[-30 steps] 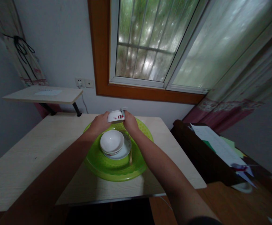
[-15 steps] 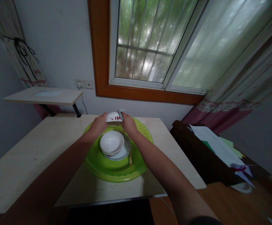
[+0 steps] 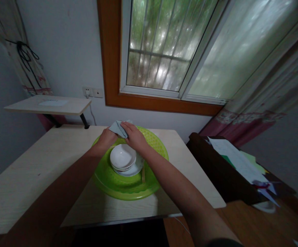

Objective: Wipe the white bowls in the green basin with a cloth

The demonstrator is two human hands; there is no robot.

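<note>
A light grey-blue cloth (image 3: 118, 129) lies under the fingers of my right hand (image 3: 135, 136), which presses it over the bowl. That bowl, white with a red print in the earlier frame, is now hidden by the cloth and hands. My left hand (image 3: 107, 138) is closed at its left side, fingertips covered. Both hands are above the far part of a green basin (image 3: 128, 195). Inside the basin, stacked white bowls (image 3: 122, 156) rest on a white plate (image 3: 136, 168). Beside them lie wooden chopsticks (image 3: 143, 173).
The basin stands on a pale wooden table (image 3: 41, 171). A raised shelf (image 3: 72, 107) with a paper on it is at the back left. Behind the table are a wall and a barred window (image 3: 161, 51). Dark furniture bearing papers (image 3: 236, 161) stands at the right.
My right hand has moved left with the cloth, from the bowl's right side to across it. The cloth now shows spread out and covers the bowl. The stacked bowls have not moved.
</note>
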